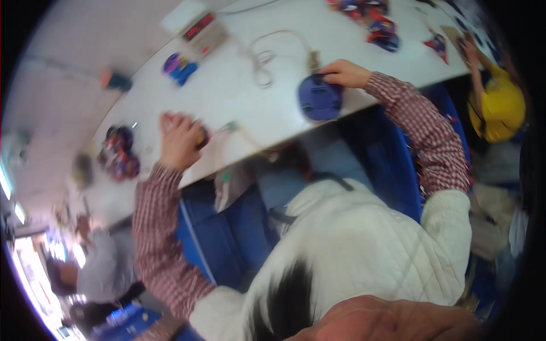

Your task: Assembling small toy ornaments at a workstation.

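My right hand (347, 74) pinches the upper edge of a round, blue-purple plastic part (320, 101) at the table's front edge. A small brownish connector (313, 59) on a thin cable (276, 35) sits at the top of this part; whether it is plugged in cannot be made out. Further left, my left hand (181, 139) is curled round a small dark piece with some red (202, 136), mostly hidden by the fingers and blurred. Just right of that hand, a pale wire with a greenish end (230, 126) lies on the white table (250, 108).
A meter box with a red lit display (199, 31) stands at the back left, near a blue and purple part (180, 68). Bundles of dark and red parts (119, 153) lie left. More red-and-blue parts (382, 31) lie far right. Blue bins (224, 227) stand below the table edge. A person in yellow (497, 105) works at right.
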The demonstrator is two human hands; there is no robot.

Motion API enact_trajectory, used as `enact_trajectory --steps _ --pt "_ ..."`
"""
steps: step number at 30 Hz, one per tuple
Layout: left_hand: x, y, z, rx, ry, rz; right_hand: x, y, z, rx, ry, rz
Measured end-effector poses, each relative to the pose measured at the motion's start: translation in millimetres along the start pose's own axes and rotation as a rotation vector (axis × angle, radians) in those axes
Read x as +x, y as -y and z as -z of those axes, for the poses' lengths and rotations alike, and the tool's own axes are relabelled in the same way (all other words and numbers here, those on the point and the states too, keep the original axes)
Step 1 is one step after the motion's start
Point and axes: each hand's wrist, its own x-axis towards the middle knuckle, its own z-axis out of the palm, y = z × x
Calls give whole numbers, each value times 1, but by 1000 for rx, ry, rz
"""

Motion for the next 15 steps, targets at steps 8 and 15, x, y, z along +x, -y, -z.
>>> enact_trajectory --steps 8,15 --pt "17 26 -45 137 71 -120 24 16 -21 -168 39 66" --pt "18 27 -47 141 149 -139 9 11 -49 -287 -302 142"
